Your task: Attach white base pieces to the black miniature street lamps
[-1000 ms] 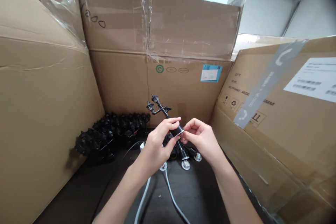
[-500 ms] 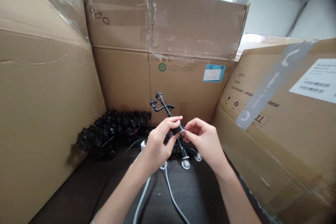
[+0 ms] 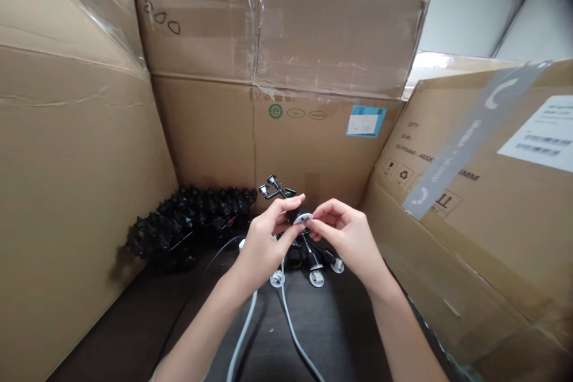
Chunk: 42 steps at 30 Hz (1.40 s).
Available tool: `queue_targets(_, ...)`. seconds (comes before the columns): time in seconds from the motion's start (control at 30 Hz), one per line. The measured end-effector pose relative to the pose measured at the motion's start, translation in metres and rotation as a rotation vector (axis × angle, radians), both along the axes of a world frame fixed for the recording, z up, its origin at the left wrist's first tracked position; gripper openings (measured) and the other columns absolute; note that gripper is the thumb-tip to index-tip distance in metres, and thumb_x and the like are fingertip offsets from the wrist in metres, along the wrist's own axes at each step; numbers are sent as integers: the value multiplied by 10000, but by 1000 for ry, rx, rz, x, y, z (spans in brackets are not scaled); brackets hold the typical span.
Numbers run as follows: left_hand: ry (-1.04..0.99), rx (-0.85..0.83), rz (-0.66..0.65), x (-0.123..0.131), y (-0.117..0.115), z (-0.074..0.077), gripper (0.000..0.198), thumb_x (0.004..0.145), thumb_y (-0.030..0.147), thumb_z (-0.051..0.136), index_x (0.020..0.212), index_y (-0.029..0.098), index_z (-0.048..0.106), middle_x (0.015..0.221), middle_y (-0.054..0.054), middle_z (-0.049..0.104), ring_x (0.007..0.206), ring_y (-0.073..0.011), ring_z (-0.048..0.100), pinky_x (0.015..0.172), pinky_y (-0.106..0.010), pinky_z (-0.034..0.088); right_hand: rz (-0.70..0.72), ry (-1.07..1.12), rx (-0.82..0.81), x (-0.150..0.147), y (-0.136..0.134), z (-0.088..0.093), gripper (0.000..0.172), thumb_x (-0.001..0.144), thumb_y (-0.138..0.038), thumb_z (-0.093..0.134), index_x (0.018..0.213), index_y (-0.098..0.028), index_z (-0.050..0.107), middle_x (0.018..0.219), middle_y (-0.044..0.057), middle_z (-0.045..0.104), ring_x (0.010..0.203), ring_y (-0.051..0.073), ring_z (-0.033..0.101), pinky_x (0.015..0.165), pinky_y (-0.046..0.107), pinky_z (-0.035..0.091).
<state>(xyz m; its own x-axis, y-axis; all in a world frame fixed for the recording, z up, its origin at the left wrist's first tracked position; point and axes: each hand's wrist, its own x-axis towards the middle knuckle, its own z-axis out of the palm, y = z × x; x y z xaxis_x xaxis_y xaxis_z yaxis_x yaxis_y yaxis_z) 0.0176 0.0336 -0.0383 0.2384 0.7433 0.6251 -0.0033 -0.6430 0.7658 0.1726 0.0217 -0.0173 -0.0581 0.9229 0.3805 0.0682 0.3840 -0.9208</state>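
Worn at head height, facing forward and down. Close above the left hand and right hand, with cardboard cartons walling the far side.

The fitting is smooth black plastic (the box behind, matt cardboard).

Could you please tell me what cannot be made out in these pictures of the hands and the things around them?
All from the head view:
- Black cylinder: the left hand and right hand hide much of it.
- White cords: cut off by the bottom edge.
- Heap of black lamp fittings: too dark and small to count.
- White box label: print too small, cut off by the right edge.
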Motion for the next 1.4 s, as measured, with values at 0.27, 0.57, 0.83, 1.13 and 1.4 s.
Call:
queue_targets(0.27,-115,-226,-156,-1,0,4,253,818,219,602,1055,147,552,1242,-109,571,1009,-181,611,882,-315,498,56,46,-51,7,2,4,224,713,-339,698,766,-132,632,626,6,631,546,103,593,562,228,508)
queue_targets(0.57,-177,-341,-234,-3,-1,8,279,755,209,675,1007,128,591,1168,-115,619,987,-194,616,835,-297,497,72,1,2,2,-2,4,198,757,-323,664,785,-133,613,568,-18,593,495,86,551,495,201,467)
queue_targets(0.83,-226,-418,-247,-3,1,8,292,720,220,709,975,123,605,986,-71,672,863,-159,645,736,-256,533,31,-7,37,-7,-2,-2,243,822,-325,600,679,-159,496,483,-62,506,403,48,460,411,157,372)
queue_targets(1.13,-246,-443,-292,-6,-1,8,271,787,266,644,1027,151,593,1123,-89,648,950,-196,641,810,-309,536,80,55,39,-8,-6,2,233,829,-325,594,705,-163,481,551,-44,553,436,67,519,433,181,415)
queue_targets(1.4,-264,-448,-254,-4,-3,10,252,791,285,634,994,138,602,1105,-98,659,956,-218,646,809,-340,547,130,66,17,-6,-8,3,242,824,-346,601,718,-164,483,552,-41,551,447,75,534,442,190,432)
